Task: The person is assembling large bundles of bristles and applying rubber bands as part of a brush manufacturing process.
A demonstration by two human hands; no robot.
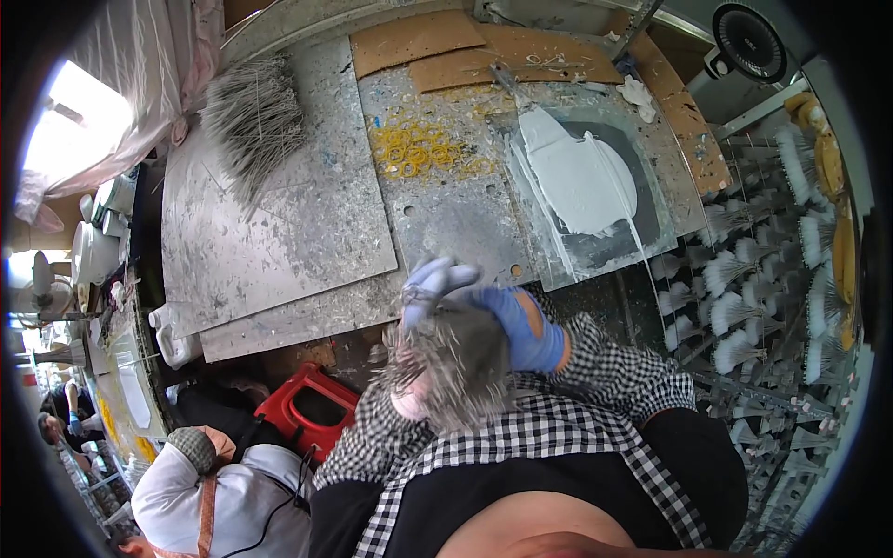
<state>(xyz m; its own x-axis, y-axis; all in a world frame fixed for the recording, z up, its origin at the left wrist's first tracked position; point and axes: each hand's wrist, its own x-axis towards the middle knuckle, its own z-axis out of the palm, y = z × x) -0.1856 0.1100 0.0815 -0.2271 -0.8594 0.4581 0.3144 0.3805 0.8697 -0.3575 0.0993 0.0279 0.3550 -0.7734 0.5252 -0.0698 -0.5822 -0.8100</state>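
Close to my body, in front of the table's near edge, I hold a bundle of thin grey strands (465, 363), blurred by motion. My left hand (430, 293), in a pale glove, grips it from the left side, its fingers curled above the top; part of that hand is hidden behind the strands. My right hand (526, 333), in a torn blue glove, clasps the bundle from the right, its fingertips partly out of sight. On the table's left lies a larger heap of similar grey strands (256, 121). Yellow rubber bands (414, 149) are scattered at the table's middle.
White paste (581, 177) is spread over a dark plate (642, 232) at the table's right. Cardboard sheets (521, 60) line the back. Racks with white fan-shaped bunches (735, 270) stand at right, a fan (749, 42) above. A red plastic stool (307, 409) and another person (223, 502) are at lower left.
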